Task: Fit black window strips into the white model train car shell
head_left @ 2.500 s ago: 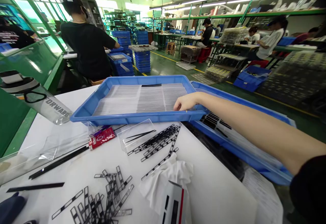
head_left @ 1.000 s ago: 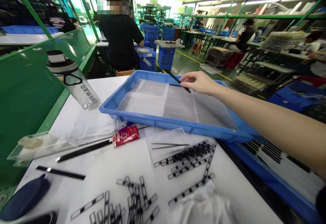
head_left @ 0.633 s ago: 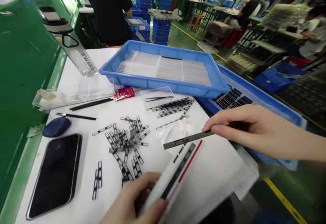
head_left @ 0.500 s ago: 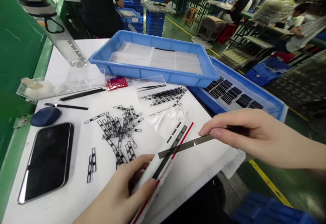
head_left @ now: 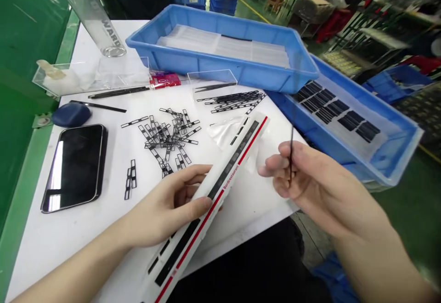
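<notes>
My left hand (head_left: 168, 199) grips a long white model railway carriage body (head_left: 234, 165) with a red stripe, dark window bands and the word "Bordrestaurant". My right hand (head_left: 312, 179) pinches a thin black strip (head_left: 291, 156), held upright and edge-on just above the carriage's far end. Beside the carriage lies crumpled clear film (head_left: 223, 130). Left of it, a loose pile of black-and-clear window strips (head_left: 167, 137) sits on the white table (head_left: 69, 220). A tidier bunch of strips (head_left: 234, 100) lies further back, next to tweezers (head_left: 215, 87) on a clear acrylic lid.
A blue tray (head_left: 220, 71) of clear strips sits at the table's back edge, overlapping a second blue tray (head_left: 389, 142) of black-banded pieces. A phone (head_left: 74, 167), blue pouch (head_left: 70, 114), red packet (head_left: 164, 80) and tilted clear bottle (head_left: 93, 13) lie left.
My right hand has carried the black strip from the tray toward me and turned it upright. My left hand has come in and raised the white carriage. The view has tilted down.
</notes>
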### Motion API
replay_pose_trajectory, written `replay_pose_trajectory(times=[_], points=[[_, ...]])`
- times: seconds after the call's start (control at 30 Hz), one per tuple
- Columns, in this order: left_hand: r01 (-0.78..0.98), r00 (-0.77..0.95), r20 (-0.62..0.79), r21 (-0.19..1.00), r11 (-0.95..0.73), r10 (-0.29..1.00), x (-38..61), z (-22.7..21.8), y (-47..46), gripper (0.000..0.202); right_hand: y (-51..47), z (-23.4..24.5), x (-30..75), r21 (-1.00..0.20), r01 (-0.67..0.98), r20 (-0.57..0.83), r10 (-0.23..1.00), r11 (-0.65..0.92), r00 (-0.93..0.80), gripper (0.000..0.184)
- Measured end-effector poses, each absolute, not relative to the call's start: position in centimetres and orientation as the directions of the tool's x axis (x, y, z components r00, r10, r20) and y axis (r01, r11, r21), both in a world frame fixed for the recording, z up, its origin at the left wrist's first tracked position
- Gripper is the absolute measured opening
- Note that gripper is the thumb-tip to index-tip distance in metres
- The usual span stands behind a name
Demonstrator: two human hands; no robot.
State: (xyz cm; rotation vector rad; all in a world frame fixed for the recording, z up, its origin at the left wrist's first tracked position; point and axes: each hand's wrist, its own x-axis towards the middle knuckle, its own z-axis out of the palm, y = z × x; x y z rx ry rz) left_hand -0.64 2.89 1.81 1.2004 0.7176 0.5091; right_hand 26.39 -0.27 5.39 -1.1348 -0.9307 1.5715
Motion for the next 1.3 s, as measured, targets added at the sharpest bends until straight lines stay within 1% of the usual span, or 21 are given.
replay_pose_trajectory(times=[0.1, 0.17, 0.23, 0.3, 0.4, 0.5, 0.6, 0.67, 0.83, 0.93, 1.0, 1.13, 1.3], points=[[-0.063, 0.685, -0.200, 0.942, 0.331, 0.700, -0.9, 1.3, 2.7, 0.039, -0.7, 4.1, 24.1, -0.943, -0.304, -0.153, 0.987, -0.133, 0.041, 0.008], [-0.077, 0.677, -0.187, 0.944, 0.320, 0.712, -1.0, 1.1, 2.6, 0.042, -0.8, 3.5, 22.9, -0.952, -0.303, -0.106, 0.982, -0.054, 0.157, 0.006], [-0.075, 0.670, -0.179, 0.949, 0.305, 0.721, -0.9, 1.1, 2.5, 0.044, -0.8, 3.1, 22.1, -0.960, -0.278, -0.083, 0.977, -0.026, 0.195, 0.006], [-0.081, 0.664, -0.168, 0.952, 0.294, 0.728, -0.7, 1.1, 2.4, 0.045, -0.9, 2.8, 21.5, -0.977, -0.215, -0.034, 0.982, 0.007, 0.187, 0.007], [-0.096, 0.659, -0.151, 0.954, 0.282, 0.736, -0.5, 1.2, 2.2, 0.049, -0.9, 2.6, 21.1, -0.996, -0.063, 0.044, 0.981, 0.057, 0.190, 0.016], [-0.116, 0.646, -0.134, 0.956, 0.270, 0.751, -0.3, 1.2, 2.0, 0.050, -1.0, 2.8, 21.0, -0.994, 0.106, 0.048, 0.981, 0.028, 0.188, 0.013], [-0.127, 0.630, -0.129, 0.956, 0.265, 0.766, -0.2, 1.1, 1.9, 0.052, -1.0, 2.8, 21.1, -0.979, 0.206, 0.038, 0.987, 0.006, 0.155, 0.009], [-0.126, 0.621, -0.122, 0.959, 0.253, 0.774, -0.1, 1.0, 1.9, 0.052, -0.9, 2.9, 21.0, -0.974, 0.227, 0.054, 0.989, 0.022, 0.136, 0.009], [-0.138, 0.624, -0.107, 0.960, 0.243, 0.774, 0.0, 1.1, 1.8, 0.049, -0.8, 2.7, 20.8, -0.968, 0.237, 0.122, 0.983, 0.086, 0.140, 0.016], [-0.128, 0.597, -0.137, 0.956, 0.263, 0.790, 0.0, 1.3, 1.6, 0.044, -0.9, 2.6, 20.6, -0.962, 0.257, 0.128, 0.984, 0.093, 0.125, 0.018], [-0.129, 0.577, -0.157, 0.951, 0.280, 0.801, 0.1, 1.4, 1.5, 0.038, -1.1, 2.6, 20.5, -0.956, 0.279, 0.126, 0.985, 0.088, 0.121, 0.018], [-0.143, 0.533, -0.156, 0.952, 0.270, 0.831, 0.5, 1.7, 1.4, 0.029, -1.3, 2.8, 20.4, -0.954, 0.294, 0.099, 0.989, 0.062, 0.113, 0.017], [-0.136, 0.506, -0.143, 0.961, 0.242, 0.851, 1.1, 1.8, 1.1, 0.036, -1.6, 2.8, 19.9, -0.946, 0.321, 0.106, 0.984, 0.055, 0.143, 0.014]])
